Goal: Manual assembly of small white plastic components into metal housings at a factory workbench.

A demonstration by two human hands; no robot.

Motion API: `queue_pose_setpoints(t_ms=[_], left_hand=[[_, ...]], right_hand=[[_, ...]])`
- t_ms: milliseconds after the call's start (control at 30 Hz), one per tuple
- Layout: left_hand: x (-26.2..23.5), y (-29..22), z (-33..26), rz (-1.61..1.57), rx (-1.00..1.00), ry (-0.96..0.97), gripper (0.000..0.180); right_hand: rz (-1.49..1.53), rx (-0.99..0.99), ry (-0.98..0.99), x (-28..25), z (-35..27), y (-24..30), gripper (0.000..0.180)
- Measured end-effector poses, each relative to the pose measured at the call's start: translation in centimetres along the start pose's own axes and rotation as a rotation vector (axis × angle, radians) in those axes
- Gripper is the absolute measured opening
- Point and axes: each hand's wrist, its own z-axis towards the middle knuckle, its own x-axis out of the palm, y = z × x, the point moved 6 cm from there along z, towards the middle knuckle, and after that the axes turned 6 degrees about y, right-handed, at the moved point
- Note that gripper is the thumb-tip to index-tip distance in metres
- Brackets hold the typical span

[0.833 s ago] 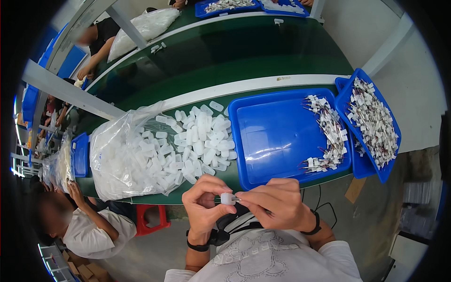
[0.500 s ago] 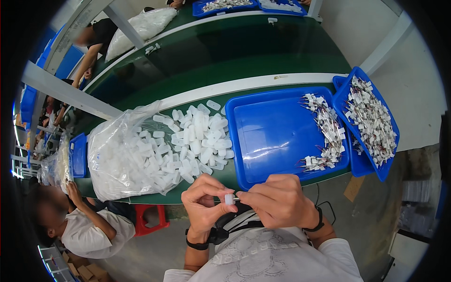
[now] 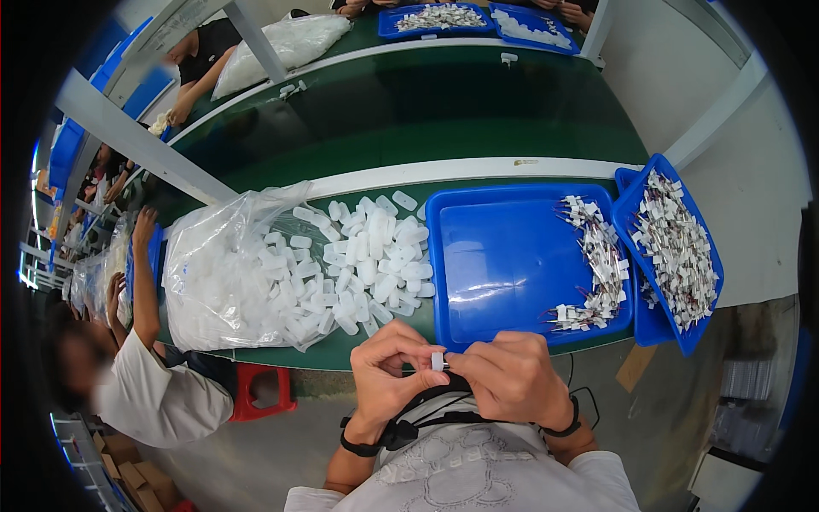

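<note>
Between the thumb and fingers of my left hand is a small white plastic piece, held in front of my body just off the table's near edge. My right hand is closed in a pinch at that piece's right side. A thin part shows between its fingertips and the white piece; what it is I cannot make out. Beyond my hands, a blue tray has small white connectors with wires along its right side. A loose pile of translucent white plastic pieces lies to the tray's left.
A clear plastic bag spills more white pieces. Stacked blue trays at right hold many wired connectors. A green belt runs behind a white rail. At left, a person in a white shirt sits near a red stool.
My view has shifted a little, so the table sits lower in it. Both my hands keep their pinch on the piece. The person at left has raised an arm forward over the table.
</note>
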Motion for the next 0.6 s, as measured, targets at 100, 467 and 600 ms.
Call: queue_pose_setpoints(t_ms=[100,467,600], left_hand=[[0.2,0.1,-0.2,-0.024,-0.002,0.015,0.035],[-9.5,-5.3,9.7,0.335,0.025,-0.393,0.040],[-12.2,-5.8,10.5,1.068,0.148,-0.574,0.053]], right_hand=[[-0.030,0.009,0.010,0.1,-0.2,0.1,0.025],[0.131,0.358,-0.210,-3.7,-3.5,-3.0,0.050],[0.191,0.357,-0.260,-3.4,-5.2,-4.1,0.031]])
